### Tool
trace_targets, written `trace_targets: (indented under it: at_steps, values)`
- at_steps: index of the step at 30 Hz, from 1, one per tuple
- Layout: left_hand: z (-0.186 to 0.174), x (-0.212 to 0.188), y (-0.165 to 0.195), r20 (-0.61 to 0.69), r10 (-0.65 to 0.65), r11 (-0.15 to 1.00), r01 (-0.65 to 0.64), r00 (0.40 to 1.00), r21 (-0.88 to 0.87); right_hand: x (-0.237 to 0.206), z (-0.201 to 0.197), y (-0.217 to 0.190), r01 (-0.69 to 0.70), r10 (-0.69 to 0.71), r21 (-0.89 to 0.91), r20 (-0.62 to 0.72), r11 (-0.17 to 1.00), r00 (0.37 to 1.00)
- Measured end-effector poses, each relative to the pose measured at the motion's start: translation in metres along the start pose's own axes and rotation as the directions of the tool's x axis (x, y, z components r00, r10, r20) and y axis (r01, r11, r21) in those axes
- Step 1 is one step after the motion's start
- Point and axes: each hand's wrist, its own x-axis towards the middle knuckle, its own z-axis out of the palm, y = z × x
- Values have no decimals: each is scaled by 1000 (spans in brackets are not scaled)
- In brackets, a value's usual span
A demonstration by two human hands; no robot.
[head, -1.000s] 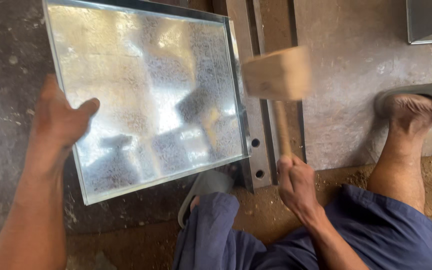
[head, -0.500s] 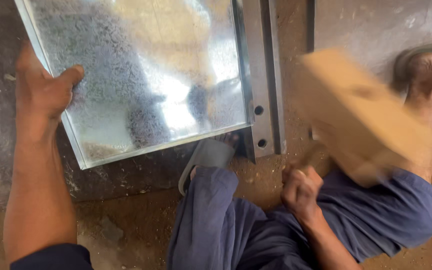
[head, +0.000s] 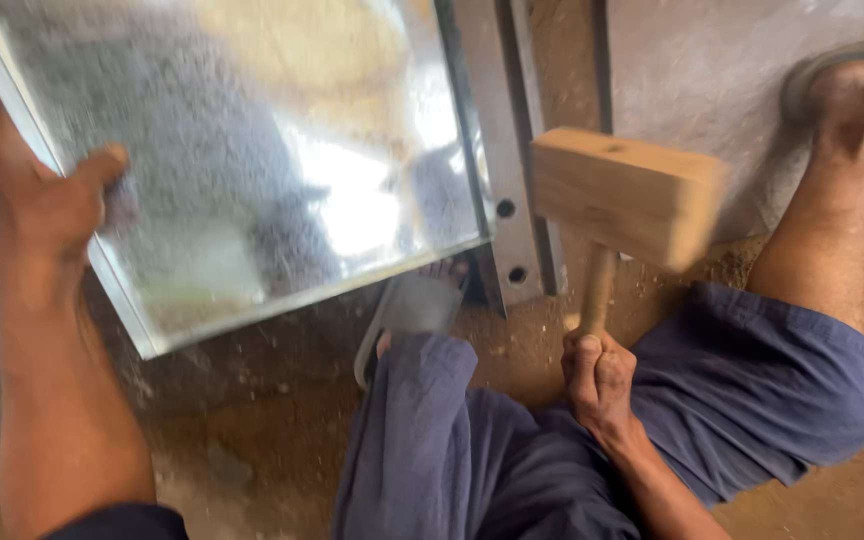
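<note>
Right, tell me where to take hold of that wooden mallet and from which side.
Take the wooden mallet by the lower end of its handle, coming from below, near the body. The heavy block head sits at the top, pointing away, and the round handle runs down toward the person. The right hand wraps it at just that spot, fist closed around the end, well clear of the head.
</note>
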Motion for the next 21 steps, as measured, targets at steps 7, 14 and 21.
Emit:
trace_targets:
  at_steps: [7,14,21]
  values:
    - [0,1,-4,-7,10,998,-9,1000,59,-2,-1,17,136,-113,-303,93,943,989]
    - [2,2,-4,-4,29,997,-29,1000,-65,-2,-3,38,0,14,-217,61,976,998]
    - [4,5,10,-22,-38,999,38,999,22,-2,-4,42,67,-53,-288,55,955,997]
